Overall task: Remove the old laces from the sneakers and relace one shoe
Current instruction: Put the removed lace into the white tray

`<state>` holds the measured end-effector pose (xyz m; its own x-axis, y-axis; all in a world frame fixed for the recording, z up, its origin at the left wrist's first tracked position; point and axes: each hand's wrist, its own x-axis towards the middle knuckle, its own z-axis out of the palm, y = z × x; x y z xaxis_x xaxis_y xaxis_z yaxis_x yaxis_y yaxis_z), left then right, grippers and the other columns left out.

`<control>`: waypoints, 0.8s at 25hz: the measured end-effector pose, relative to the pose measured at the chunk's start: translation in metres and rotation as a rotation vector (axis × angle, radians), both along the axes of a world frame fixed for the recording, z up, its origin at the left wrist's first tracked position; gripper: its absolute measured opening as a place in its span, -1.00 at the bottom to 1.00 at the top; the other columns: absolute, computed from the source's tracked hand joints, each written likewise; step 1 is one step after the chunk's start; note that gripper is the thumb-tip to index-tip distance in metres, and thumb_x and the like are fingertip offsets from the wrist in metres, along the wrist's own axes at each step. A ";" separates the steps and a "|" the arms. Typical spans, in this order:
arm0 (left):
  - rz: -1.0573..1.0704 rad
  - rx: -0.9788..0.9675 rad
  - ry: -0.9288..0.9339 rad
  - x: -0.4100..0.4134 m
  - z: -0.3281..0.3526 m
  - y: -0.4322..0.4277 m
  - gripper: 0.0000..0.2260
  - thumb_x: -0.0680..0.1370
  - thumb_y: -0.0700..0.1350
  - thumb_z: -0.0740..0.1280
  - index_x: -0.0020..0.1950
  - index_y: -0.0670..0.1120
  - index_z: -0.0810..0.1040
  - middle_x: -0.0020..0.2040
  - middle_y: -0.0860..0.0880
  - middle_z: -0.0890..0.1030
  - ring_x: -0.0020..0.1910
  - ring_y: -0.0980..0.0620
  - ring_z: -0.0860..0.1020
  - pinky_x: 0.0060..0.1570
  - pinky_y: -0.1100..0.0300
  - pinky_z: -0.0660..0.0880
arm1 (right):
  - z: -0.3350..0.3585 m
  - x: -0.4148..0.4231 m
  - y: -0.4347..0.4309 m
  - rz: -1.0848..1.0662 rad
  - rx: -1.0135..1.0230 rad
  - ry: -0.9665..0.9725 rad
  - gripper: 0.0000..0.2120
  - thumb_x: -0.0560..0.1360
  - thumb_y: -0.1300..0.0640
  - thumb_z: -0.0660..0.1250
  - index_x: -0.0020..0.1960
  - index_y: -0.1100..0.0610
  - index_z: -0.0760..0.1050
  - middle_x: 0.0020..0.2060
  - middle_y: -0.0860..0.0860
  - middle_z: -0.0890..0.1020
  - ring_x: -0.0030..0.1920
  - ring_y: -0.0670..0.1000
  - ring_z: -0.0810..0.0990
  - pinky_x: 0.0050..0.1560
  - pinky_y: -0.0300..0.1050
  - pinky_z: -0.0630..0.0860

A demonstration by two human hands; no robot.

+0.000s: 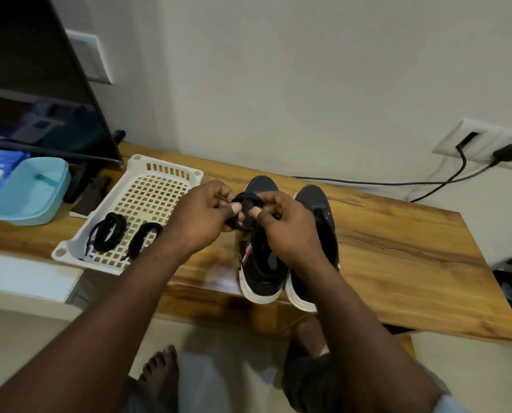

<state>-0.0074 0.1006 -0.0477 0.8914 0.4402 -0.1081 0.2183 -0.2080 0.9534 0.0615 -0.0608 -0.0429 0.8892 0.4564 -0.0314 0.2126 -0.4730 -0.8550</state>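
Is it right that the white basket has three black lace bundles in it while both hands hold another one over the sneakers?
Not quite. The head view shows two black lace bundles in the white basket, not three. The rest holds: the left hand and right hand hold another bundle over the sneakers.

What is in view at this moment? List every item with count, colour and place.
sneakers: 2, black with white soles, side by side on the table
held lace: 1 bundle, black, between both hands above the sneakers
laces in basket: 2 bundles, black, near end of the basket
basket: 1, white, left of the sneakers
table: 1, wood
box: 1, light blue, far left
screen: 1, black, back left
wall socket: 1, white, with black plugs and cables
left hand: 1, pinching the lace
right hand: 1, pinching the lace
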 end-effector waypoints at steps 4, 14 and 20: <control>0.079 -0.115 -0.082 -0.006 -0.005 0.032 -0.87 0.64 -0.24 0.40 0.05 -0.02 0.52 -0.10 -0.18 0.73 -0.09 -0.11 0.75 -0.10 0.02 0.68 | 0.005 0.011 0.038 0.024 -0.006 -0.102 -0.84 0.57 0.16 0.43 0.10 -0.04 0.55 -0.20 -0.06 0.64 -0.23 -0.08 0.61 -0.13 0.01 0.62; 0.361 0.270 0.036 0.004 -0.035 0.129 -0.81 0.63 -0.21 0.37 0.00 0.07 0.70 -0.10 0.08 0.71 -0.08 0.07 0.69 -0.05 0.06 0.67 | -0.027 0.044 0.188 0.107 -0.034 0.064 -0.75 0.49 0.28 0.45 -0.06 0.04 0.40 -0.07 0.09 0.61 -0.06 0.13 0.69 -0.12 0.08 0.71; 0.356 0.620 0.378 0.020 -0.055 0.153 -0.73 0.61 -0.22 0.41 0.28 0.03 0.67 0.23 -0.12 0.65 0.13 -0.11 0.63 0.01 0.03 0.64 | -0.059 0.049 0.244 0.152 -0.286 -0.086 -0.81 0.51 0.22 0.41 0.10 0.08 0.50 0.00 0.05 0.62 -0.04 0.06 0.62 -0.22 -0.08 0.53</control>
<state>0.0122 0.2532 -0.1031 0.6388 0.7692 -0.0171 0.6552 -0.5322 0.5362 0.1105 0.1827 -0.1015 0.8166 0.5674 -0.1055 0.3645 -0.6489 -0.6679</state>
